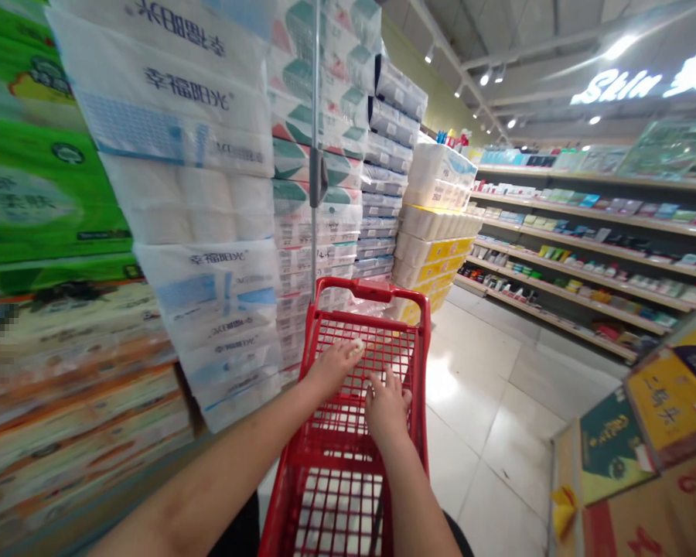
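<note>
A red shopping cart [359,458] with plastic grid panels is right in front of me. Over its upper grid, my left hand [332,370] reaches forward with its fingers drawn together. A small off-white thing [356,347] shows at those fingertips, too small and blurred to name. Lower and to the right, my right hand [387,406] hovers over the grid or touches it, fingers spread, with nothing seen in them. Past both hands is the cart's red handle bar [374,290].
Tall stacks of wrapped toilet paper [200,209] and green tissue packs [46,178] rise on the left. Yellow-and-white paper packs [435,240] stand ahead. Product shelves [591,232] line the right, beyond the tiled floor [469,418]. Cardboard boxes [643,433] sit at the lower right.
</note>
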`<state>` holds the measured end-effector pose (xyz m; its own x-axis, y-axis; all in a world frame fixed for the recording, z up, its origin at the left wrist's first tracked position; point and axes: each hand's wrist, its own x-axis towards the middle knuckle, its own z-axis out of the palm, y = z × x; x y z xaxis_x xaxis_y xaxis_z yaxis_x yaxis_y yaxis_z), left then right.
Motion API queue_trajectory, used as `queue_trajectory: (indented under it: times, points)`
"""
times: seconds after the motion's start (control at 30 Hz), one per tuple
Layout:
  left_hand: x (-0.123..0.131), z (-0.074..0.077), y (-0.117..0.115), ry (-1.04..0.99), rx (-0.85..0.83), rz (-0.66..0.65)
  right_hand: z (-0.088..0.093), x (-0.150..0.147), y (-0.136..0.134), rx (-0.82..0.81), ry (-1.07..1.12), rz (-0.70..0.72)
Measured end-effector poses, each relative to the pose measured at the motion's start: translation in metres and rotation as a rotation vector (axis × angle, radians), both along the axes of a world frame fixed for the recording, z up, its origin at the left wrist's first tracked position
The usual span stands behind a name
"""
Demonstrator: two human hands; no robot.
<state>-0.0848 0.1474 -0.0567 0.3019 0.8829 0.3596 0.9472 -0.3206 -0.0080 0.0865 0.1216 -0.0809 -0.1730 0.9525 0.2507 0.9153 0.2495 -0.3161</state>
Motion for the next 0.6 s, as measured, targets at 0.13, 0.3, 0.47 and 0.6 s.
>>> queue_trajectory:
  times: [0.13, 0.3, 0.47, 0.6]
  points:
    - [-0.012, 0.009, 0.0, -0.057, 0.017, 0.243, -0.001, 0.0, -0.001, 0.002, -0.006, 0.0]
    - [0.002, -0.008, -0.027, 0.014, -0.009, 0.085, -0.003, 0.001, 0.0, 0.009, -0.003, 0.002]
    - [0.007, -0.017, -0.054, 0.001, -0.034, 0.129, -0.004, 0.001, 0.0, -0.015, -0.018, 0.0]
    - [0.001, -0.018, -0.063, -0.021, -0.066, 0.159, -0.005, 0.0, -0.001, -0.015, -0.026, -0.005]
